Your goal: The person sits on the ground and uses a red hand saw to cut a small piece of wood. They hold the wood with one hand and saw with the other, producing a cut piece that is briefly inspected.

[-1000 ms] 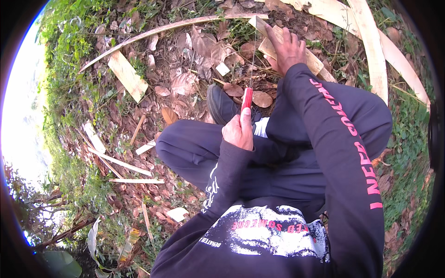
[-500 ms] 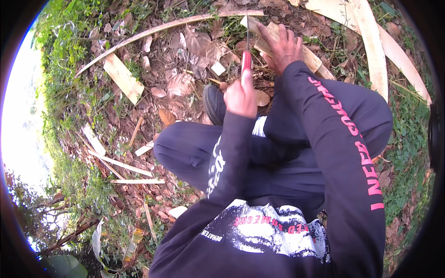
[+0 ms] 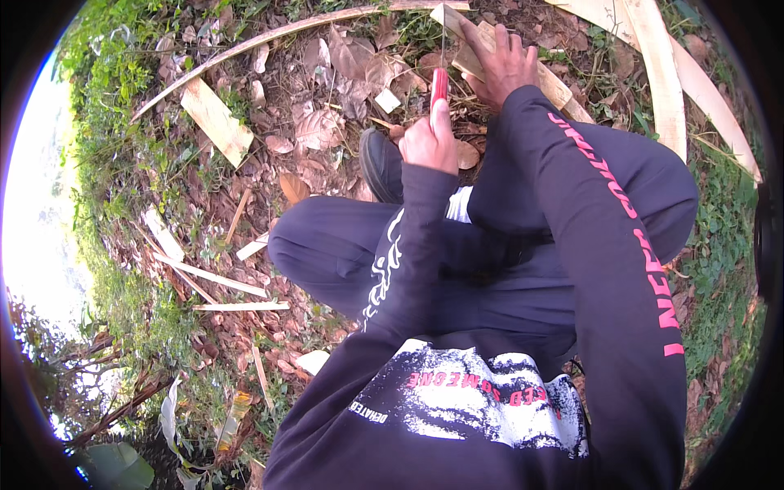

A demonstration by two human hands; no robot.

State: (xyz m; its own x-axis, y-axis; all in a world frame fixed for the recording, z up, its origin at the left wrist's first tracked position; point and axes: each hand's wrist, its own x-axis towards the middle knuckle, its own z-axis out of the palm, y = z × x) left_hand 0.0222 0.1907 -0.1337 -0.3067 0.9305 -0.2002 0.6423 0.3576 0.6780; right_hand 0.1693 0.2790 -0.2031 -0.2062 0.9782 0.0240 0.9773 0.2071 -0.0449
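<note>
The person squats on leaf-strewn ground, and the pale wooden slat [image 3: 523, 69] under the right hand serves as the landmark. The slat lies slanted just beyond the knees, its far end near the top edge of the view and its near end hidden behind the right sleeve. The right hand [image 3: 500, 67] presses flat on top of it, fingers spread, palm down, holding it against the ground rather than wrapping it. Just left of the slat, the left hand [image 3: 429, 140] is closed in a fist round the red handle of a knife [image 3: 438, 86], thumb up along the handle, wrist cocked so the tool stands nearly upright; its thin blade rises toward the slat's left edge, though whether it touches the wood cannot be told.

Room is tight near the slat: the dark shoe [image 3: 380, 167] sits just below and left of it, the bent knees close in from below. Right of the slat, long pale planks [image 3: 665, 77] run away toward the grass. Left of it the ground opens: dry brown leaves, a small white offcut [image 3: 387, 100], then a curved thin strip [image 3: 269, 41] arcing along the top, and well left a short board [image 3: 216, 121]. Slim splinters [image 3: 216, 278] lie far lower left.
</note>
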